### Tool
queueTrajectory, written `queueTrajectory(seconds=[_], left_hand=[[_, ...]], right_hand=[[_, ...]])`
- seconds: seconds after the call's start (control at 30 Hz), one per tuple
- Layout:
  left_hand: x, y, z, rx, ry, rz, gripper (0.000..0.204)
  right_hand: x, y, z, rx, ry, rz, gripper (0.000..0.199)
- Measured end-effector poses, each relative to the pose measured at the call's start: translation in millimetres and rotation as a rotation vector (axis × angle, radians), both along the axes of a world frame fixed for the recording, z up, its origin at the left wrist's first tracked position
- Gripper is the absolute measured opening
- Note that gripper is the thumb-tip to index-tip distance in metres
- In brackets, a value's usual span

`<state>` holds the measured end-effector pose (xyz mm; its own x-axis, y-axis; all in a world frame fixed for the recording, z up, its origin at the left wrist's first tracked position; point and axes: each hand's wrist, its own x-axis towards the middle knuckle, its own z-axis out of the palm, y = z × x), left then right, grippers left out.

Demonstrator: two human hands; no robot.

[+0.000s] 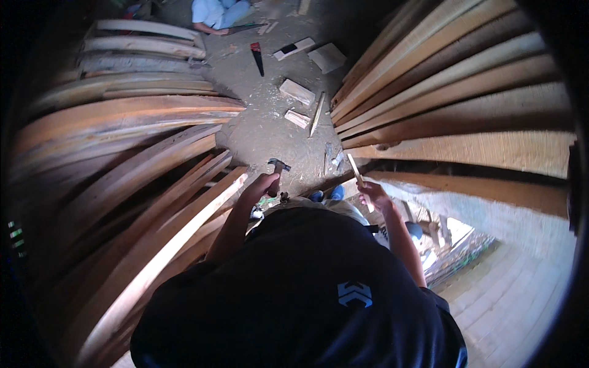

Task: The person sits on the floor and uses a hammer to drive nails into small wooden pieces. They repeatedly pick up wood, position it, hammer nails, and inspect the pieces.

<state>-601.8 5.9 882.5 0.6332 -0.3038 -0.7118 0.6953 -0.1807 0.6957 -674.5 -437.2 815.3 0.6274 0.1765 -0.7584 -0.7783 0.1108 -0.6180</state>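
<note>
Dark shirt, nearest the lens, filled the lower frame, and both our forearms ran forward from it.

Item one: claw hammer, dark metal head, handle upright. Our left hand was clenched around the handle below the head, over the dirt floor. We judged it head-heavy and rigid, best gripped lower on the handle for swing, nearer the head for control.

Item two: thin wood strip, pale, slanting upward. Our right hand pinched its lower end between fingers and thumb. We judged it light, stiff along its length, prone to snap or splinter if bent; hold near the end, gently.

Item three: curved planks stacked on the left, and a second stack of pale boards on the right, flanking both hands.

Item four: short wood offcuts scattered on the floor beyond the hammer, with a hand saw farther off.

Item five: another person's pale blue clothing, at the far edge, well apart.
</note>
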Motion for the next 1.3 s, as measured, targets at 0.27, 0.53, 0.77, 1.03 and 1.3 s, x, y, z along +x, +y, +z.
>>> queueTrajectory(seconds=[0.27,0.53,0.77,1.03,1.3], left_hand=[[-3,28,-6,0.016,-0.052,0.151,0.048],[22,75,-64,0.072,-0.058,0.279,0.046],[109,148,-79,0.043,0.048,0.316,0.038],[251,235,-83,0.18,-0.028,0.202,0.041],[370,271,-16,0.122,-0.085,0.304,0.041]], right_hand=[[50,0,-26,0.161,-0.031,0.004,0.017],[134,46,-49,0.014,0.018,0.045,0.028],[216,87,-118,-0.263,-0.034,0.009,0.019],[221,97,-176,-0.695,0.16,0.137,0.026],[339,134,-200,-0.653,0.203,0.231,0.018]])
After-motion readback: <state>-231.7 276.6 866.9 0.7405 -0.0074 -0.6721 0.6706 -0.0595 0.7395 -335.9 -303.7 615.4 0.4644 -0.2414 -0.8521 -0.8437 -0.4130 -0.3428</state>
